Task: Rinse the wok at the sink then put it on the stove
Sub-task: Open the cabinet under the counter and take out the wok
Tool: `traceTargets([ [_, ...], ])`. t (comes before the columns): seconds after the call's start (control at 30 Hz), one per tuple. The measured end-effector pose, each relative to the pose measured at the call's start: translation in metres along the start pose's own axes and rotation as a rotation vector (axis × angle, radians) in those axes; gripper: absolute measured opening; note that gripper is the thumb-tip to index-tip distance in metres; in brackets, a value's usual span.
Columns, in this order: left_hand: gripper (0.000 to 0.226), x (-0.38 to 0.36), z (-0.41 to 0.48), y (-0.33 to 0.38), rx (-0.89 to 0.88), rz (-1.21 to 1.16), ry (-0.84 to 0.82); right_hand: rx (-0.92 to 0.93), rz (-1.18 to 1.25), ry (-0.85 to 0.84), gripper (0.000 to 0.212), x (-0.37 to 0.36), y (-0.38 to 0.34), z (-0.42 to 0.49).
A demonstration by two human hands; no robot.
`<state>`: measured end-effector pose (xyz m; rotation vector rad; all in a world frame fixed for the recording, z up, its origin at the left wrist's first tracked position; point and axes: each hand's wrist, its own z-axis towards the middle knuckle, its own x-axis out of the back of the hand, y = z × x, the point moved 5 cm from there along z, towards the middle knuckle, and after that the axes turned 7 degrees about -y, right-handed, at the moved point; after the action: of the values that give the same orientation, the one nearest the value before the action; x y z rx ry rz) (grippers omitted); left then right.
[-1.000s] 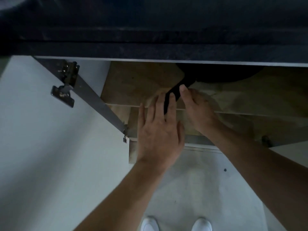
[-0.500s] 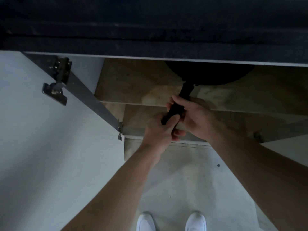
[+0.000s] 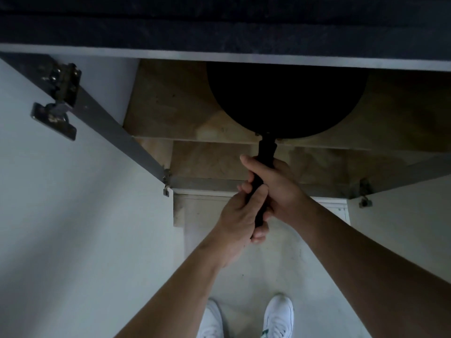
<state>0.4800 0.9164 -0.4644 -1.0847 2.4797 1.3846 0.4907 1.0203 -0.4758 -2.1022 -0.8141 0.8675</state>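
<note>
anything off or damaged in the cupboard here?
Shelf boards look stained and blotchy, and the door hinge looks tarnished. Otherwise fine: both hands, left and right, grip the wok handle.

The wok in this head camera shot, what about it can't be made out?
- Head view: the far part of the wok is hidden under the dark countertop.
- Its inside is too dark to show whether it is clean or dirty.
- The middle of the handle is covered by the right hand and left hand.
- Sink and stove: not in view.
</note>
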Motion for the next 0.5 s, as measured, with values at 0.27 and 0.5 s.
traceTargets([
  [0.27,0.033,0.0,-0.007,0.001,-0.06,0.09,0.06,-0.119,0.229,0.072,0.039,-0.008,0.003,0.003],
  [0.5,0.03,-0.015,-0.035,-0.016,-0.09,0.067,0.072,-0.094,0.286,0.032,0.038,-0.013,0.02,-0.026],
])
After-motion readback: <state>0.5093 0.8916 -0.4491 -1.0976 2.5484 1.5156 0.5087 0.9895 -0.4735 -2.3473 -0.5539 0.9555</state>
